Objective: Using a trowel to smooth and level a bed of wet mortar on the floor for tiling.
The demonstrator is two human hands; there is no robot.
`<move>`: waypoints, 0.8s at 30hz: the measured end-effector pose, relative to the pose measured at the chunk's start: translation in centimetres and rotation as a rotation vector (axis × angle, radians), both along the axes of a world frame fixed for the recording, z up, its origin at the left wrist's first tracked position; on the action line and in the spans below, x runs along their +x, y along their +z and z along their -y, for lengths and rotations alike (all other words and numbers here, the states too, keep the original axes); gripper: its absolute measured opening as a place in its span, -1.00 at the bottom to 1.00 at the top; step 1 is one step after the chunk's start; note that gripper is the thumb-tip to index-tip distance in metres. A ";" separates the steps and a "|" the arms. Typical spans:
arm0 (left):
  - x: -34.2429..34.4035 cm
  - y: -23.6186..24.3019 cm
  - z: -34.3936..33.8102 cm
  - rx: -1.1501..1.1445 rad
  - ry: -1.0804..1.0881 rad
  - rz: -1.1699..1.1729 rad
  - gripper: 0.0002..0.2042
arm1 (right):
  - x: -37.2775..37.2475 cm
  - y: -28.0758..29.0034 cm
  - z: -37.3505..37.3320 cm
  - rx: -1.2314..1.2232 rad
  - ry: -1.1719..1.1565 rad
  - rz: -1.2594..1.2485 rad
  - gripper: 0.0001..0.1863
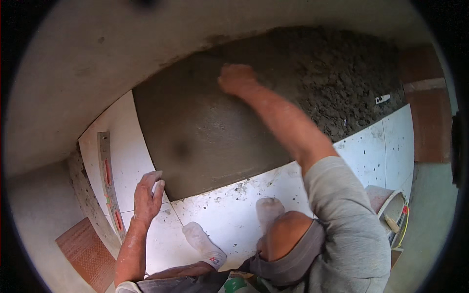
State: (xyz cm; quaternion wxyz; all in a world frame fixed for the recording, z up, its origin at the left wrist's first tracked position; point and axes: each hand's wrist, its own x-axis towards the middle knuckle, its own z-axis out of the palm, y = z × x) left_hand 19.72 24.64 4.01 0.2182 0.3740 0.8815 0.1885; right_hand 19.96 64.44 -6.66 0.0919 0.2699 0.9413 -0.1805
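My right hand (238,79) reaches over the far part of a grey mortar bed (210,141), its fingers closed. Whatever it grips is hidden under the hand and lost against the dark mortar. Below the hand the mortar is smooth and damp; farther right it becomes rough, crumbly mortar (337,88). Empty and with its fingers apart, my left hand (148,196) hovers by the left corner of the bed, above white tiles (124,132). A grey spirit level (104,158) with red windows lies on those tiles, left of this hand.
White tiles (220,212) spattered with mortar crumbs carry my feet. A bucket (391,200) with a wooden-handled tool stands at right. Reddish-brown tiles (432,122) lie at far right, another (88,251) at lower left. A small white piece (382,99) rests on the crumbly mortar. A wall (112,53) bounds the far side.
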 end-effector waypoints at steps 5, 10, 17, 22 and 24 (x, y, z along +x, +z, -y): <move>-1.0 -1.2 -3.1 0.010 -0.078 -0.005 -0.73 | 11.7 2.1 -10.0 0.131 -0.333 0.028 -0.59; -0.7 -1.4 -6.5 0.064 -0.237 -0.052 -0.72 | 22.8 2.4 -11.2 0.301 -0.403 0.071 -0.51; -0.6 -0.8 -4.5 0.052 -0.218 -0.041 -0.72 | 33.2 5.1 -10.7 0.272 -0.650 0.134 -0.47; -0.2 -0.8 -1.7 -0.011 -0.123 0.019 -0.70 | 34.4 11.7 -10.0 -0.564 -0.962 -0.639 -0.59; 0.2 -0.9 -2.1 0.034 -0.120 0.025 -0.76 | 34.7 12.4 -10.4 -0.684 -0.843 -0.948 -0.59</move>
